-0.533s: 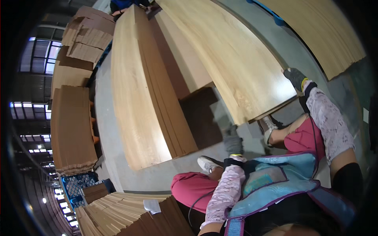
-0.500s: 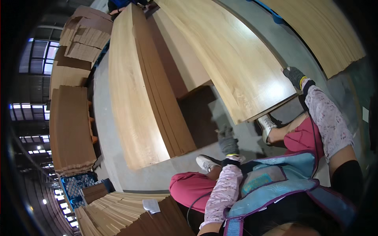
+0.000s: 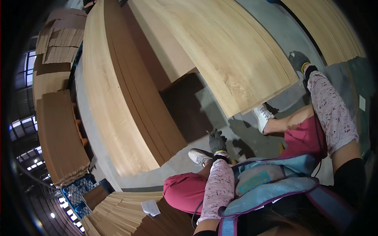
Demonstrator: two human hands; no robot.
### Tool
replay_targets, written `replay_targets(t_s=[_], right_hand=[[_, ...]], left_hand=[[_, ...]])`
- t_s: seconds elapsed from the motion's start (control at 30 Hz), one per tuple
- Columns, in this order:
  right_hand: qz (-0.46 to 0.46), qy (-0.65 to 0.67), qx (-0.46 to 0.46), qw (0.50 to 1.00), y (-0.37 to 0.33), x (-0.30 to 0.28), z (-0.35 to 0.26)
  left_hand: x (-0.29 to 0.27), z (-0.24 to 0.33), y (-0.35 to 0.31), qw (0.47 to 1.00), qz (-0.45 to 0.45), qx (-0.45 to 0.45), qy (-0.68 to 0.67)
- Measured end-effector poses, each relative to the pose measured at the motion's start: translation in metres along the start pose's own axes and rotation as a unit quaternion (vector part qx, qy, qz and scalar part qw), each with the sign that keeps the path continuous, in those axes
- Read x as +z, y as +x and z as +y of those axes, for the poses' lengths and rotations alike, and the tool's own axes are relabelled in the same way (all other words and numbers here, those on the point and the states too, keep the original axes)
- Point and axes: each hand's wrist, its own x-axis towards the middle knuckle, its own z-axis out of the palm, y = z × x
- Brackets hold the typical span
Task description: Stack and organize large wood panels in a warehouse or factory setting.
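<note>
My right hand [image 3: 299, 61], in a dark grey knit glove with a yellow cuff band, is just off the right edge of a wood-grain board [image 3: 232, 59]. Its fingers look extended, with nothing seen in them. Another board edge shows along the right side of that board. My left hand [image 3: 217, 142], gloved alike, hovers above the floor near my left shoe, between two piles, touching neither. Its fingers are apart; a small pale tip shows at one finger, too small to make out. Left of it lies a long stack of brown-edged boards [image 3: 145, 98] topped by a light wood-grain panel [image 3: 106, 94].
Brown board stacks [image 3: 59, 133] stand at the left beside a blue plastic pallet [image 3: 76, 192]. A pile of boards [image 3: 114, 208] with a white paper [image 3: 151, 207] lies lower left. Another board stack [image 3: 327, 31] is upper right. A co-worker's arm [image 3: 89, 4] shows at the far end.
My right hand has come off the board's edge. The board now lies nearly lined up with another edge beneath it. The view has shifted, so the stacks appear further left.
</note>
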Motion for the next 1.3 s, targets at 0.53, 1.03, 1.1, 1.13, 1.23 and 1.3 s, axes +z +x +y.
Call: replay_targets(t_s=[0.53, 1.03, 1.1, 1.13, 1.23, 1.3], right_hand=[[-0.302, -0.013, -0.153, 0.941, 0.031, -0.008, 0.086], [-0.149, -0.032, -0.158, 0.976, 0.005, -0.075, 0.086], [-0.182, -0.029, -0.127, 0.975, -0.001, -0.089, 0.091], [-0.151, -0.046, -0.16, 0.974, -0.002, -0.094, 0.111], [-0.088, -0.04, -0.099, 0.99, 0.009, -0.153, 0.123], [0.034, -0.051, -0.116, 0.991, 0.012, -0.166, 0.164]], left_hand=[[0.091, 0.073, 0.036, 0.966, -0.054, 0.173, 0.185], [0.143, 0.034, -0.022, 0.921, -0.046, 0.248, 0.298], [0.136, 0.028, -0.02, 0.895, -0.031, 0.28, 0.345], [0.133, 0.024, -0.018, 0.865, -0.029, 0.31, 0.392], [0.127, 0.035, -0.005, 0.865, 0.015, 0.322, 0.384], [0.126, 0.029, 0.009, 0.896, 0.022, 0.308, 0.32]])
